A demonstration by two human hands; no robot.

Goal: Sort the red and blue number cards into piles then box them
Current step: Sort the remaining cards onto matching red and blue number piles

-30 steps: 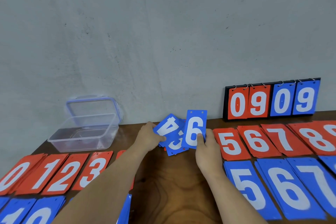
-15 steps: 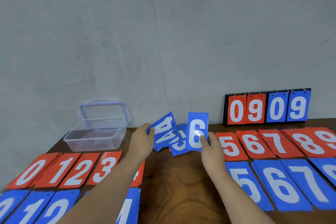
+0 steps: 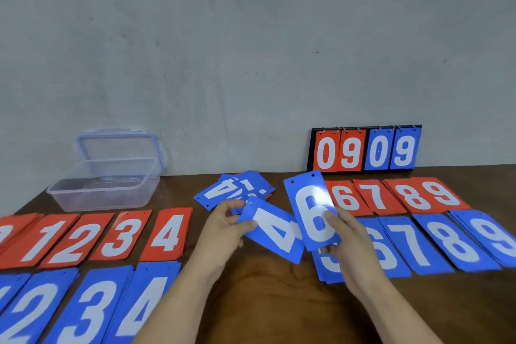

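The number cards are mostly being kept in piles by colour and digit on the brown wooden table [image 3: 265, 296]. A blue 4 card [image 3: 275, 230] is being pinched at one end by the left hand [image 3: 223, 229], with the thumb on top and the fingers curled under it, and it is being held tilted above the bare middle of the table. A blue 6 card [image 3: 311, 212] is being gripped by the right hand [image 3: 349, 246], with the thumb pressed on the lower part of the digit. This card is being held nearly upright and its lower part is overlapping the blue 4 card. Behind the hands, a loose heap of blue cards [image 3: 237, 190] is lying near the wall, with an upside-down 4 on top. The left red piles [image 3: 120, 234], up to 4, are lying behind the left blue piles [image 3: 92, 307]. The right red piles [image 3: 375, 197], 6 to 9, are lying behind the right blue piles [image 3: 410, 243]. A clear plastic box [image 3: 103, 193] is standing open at the far left, with its lid [image 3: 120, 145] leaning behind it. A flip scoreboard [image 3: 364, 149] is standing against the wall at the right.
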